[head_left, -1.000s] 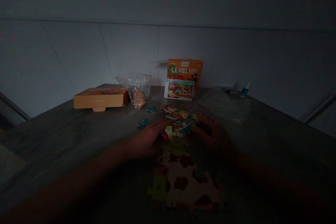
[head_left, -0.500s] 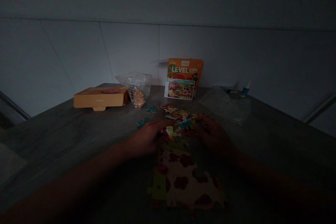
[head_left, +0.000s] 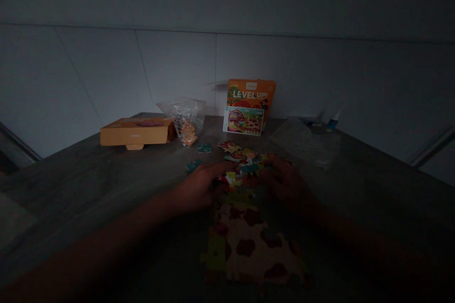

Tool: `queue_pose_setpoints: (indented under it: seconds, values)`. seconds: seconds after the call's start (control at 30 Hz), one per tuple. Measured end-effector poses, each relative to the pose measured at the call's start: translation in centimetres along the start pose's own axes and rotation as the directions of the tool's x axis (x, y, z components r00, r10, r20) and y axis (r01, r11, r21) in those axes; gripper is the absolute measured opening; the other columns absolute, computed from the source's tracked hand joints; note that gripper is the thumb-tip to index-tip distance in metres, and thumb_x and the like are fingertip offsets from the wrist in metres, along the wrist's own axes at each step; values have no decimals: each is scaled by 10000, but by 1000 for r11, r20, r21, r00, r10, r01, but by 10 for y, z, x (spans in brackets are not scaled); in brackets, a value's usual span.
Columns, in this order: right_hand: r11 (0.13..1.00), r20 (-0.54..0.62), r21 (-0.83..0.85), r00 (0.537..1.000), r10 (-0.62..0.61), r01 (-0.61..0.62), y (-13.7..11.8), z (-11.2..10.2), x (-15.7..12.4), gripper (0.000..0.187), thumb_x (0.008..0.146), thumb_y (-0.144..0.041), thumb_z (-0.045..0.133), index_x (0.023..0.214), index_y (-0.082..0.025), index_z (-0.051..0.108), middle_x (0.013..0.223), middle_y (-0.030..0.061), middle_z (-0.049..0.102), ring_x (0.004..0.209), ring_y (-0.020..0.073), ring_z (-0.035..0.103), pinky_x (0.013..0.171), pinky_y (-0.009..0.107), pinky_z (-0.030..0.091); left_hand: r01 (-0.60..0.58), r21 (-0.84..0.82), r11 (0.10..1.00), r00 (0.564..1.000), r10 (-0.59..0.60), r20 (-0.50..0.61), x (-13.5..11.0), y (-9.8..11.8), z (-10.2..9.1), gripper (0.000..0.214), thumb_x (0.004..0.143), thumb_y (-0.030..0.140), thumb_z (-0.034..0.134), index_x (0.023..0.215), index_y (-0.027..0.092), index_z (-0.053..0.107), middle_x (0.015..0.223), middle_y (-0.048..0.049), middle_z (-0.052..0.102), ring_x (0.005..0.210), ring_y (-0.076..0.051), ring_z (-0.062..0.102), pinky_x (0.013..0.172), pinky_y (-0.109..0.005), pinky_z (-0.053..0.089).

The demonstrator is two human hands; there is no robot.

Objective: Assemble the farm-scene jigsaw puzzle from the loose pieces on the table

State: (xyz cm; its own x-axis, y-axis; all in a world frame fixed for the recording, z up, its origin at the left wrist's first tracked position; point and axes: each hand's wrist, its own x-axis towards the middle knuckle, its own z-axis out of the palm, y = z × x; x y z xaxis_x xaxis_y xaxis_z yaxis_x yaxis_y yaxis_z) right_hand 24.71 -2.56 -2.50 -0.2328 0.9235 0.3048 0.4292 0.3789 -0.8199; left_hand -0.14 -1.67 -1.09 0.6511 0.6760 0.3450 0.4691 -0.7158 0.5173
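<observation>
In the dim head view, a heap of loose puzzle pieces [head_left: 245, 155] lies between my hands. At its left edge is my left hand [head_left: 201, 184], index finger stretched over the heap and thumb curled below. A red-and-white puzzle piece [head_left: 223, 178] shows between that finger and thumb. My right hand [head_left: 284, 182] rests at the heap's right side, its fingers apart and touching the pieces. A teal piece [head_left: 250, 168] lies between the two hands. Nearer to me is a joined puzzle section [head_left: 254, 246] showing a brown-spotted cow; its lower part is in deep shadow.
Two teal pieces [head_left: 204, 148] lie left of the heap. Behind stand an orange box [head_left: 137, 133], a clear bag of pieces [head_left: 186, 123], an orange "LEVEL UP!" board [head_left: 252, 91] and a picture card [head_left: 243, 120]. A plastic bag [head_left: 307, 144] and small bottle [head_left: 332, 124] lie right.
My right hand has shifted slightly, and its fingers have drawn back toward me. The teal piece in the heap has turned and now lies flatter. My left hand has hardly moved.
</observation>
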Motion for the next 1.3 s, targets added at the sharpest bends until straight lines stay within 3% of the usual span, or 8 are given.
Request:
queue_pose_setpoints:
  seconds: [0.17, 0.33, 0.57, 0.73, 1.1, 1.3]
  values:
    - [1000, 25, -11, 1000, -6, 7, 0, 0, -1, 236, 927, -405, 464, 1021, -193, 509, 818, 55, 726, 412, 135, 550, 412, 259, 432, 23, -34, 999, 1000, -23, -7, 1, 4, -1, 498, 838, 95, 524, 1321, 210, 490, 1346, -68, 566, 1190, -218, 563, 1012, -388, 464]
    - [1000, 71, 23, 997, 5, -6, 0, 0, -3, 236, 940, -430, 448, 1022, -212, 491, 843, 48, 727, 418, 140, 544, 418, 268, 434, 112, -145, 983, 992, -119, -36, 4, 10, 1, 487, 823, 79, 519, 1297, 190, 520, 1237, -68, 638, 1048, -207, 630, 911, -365, 522]
    - [984, 24, -138, 993, -111, 114, 2, -1, -2, 177, 937, -370, 465, 922, -203, 523, 796, 35, 678, 669, 188, 633, 596, 292, 465, 211, -274, 938, 970, -235, -59, 5, 9, 8, 384, 814, 147, 566, 1194, 191, 595, 1158, -54, 673, 940, -196, 658, 836, -344, 540]
    - [975, 63, -161, 988, -141, 150, 0, -1, -3, 160, 941, -343, 474, 910, -201, 543, 822, 28, 690, 748, 190, 639, 669, 294, 459, 247, -374, 894, 951, -298, -84, 6, 11, 10, 311, 797, 194, 613, 1105, 162, 632, 1073, -62, 697, 919, -208, 664, 825, -349, 544]
    - [992, 157, -53, 982, -105, 114, -6, 0, -4, 196, 939, -366, 457, 963, -194, 548, 847, 49, 709, 745, 199, 669, 622, 291, 477, 287, -398, 871, 935, -346, -84, 8, 14, 9, 253, 772, 185, 656, 1024, 159, 652, 989, -49, 708, 846, -190, 668, 769, -325, 544]
    - [997, 194, -46, 979, -59, 69, -5, -1, -5, 196, 946, -377, 450, 976, -203, 536, 810, 37, 715, 677, 183, 659, 543, 266, 449, 263, -388, 883, 944, -320, -88, 6, 11, 11, 302, 799, 206, 644, 1098, 166, 642, 979, -44, 714, 846, -192, 667, 751, -320, 537]
